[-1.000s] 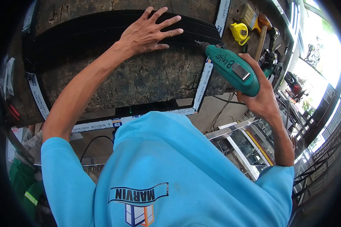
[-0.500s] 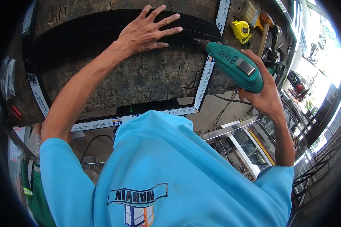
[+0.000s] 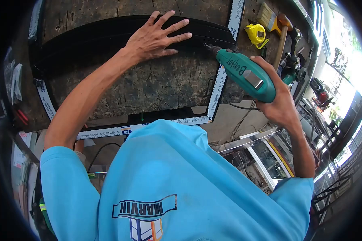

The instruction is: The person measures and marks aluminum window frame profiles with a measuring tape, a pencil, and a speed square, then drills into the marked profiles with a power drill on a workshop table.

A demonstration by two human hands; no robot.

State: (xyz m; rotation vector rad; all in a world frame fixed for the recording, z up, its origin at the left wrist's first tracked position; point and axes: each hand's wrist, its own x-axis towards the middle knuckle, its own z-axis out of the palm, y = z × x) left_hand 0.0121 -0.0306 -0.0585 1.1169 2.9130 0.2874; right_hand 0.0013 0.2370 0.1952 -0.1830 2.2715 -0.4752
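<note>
Drill (image 3: pixel 245 76), green and corded, sits in the right hand (image 3: pixel 279 106), which is wrapped tight around its grip; the bit end rests against the right end of the black frame rail (image 3: pixel 108 34) lying across the far side of the counter (image 3: pixel 149 86). The left hand (image 3: pixel 155 36) lies flat with fingers spread on that same rail, pressing it down, gripping nothing. The step in hand looks like boring into the rail near its corner, where it meets the side piece wrapped in white printed tape (image 3: pixel 218 90). By my judgement the next move calls for a steady push along the bit's line while the flat hand keeps the rail from sliding.

Room is tight on the right: a yellow tape measure (image 3: pixel 256 33), a paintbrush (image 3: pixel 265 16) and a hammer (image 3: pixel 281 34) lie just beyond the drill's nose, near the counter's far right corner. The counter's right edge runs close under the drill body, so the elbow hangs out over open floor with glass and metal frames (image 3: pixel 265 154) below. A cord (image 3: pixel 241 106) trails off that edge near the hand. The worn wooden middle of the counter, inside the frame, is bare
</note>
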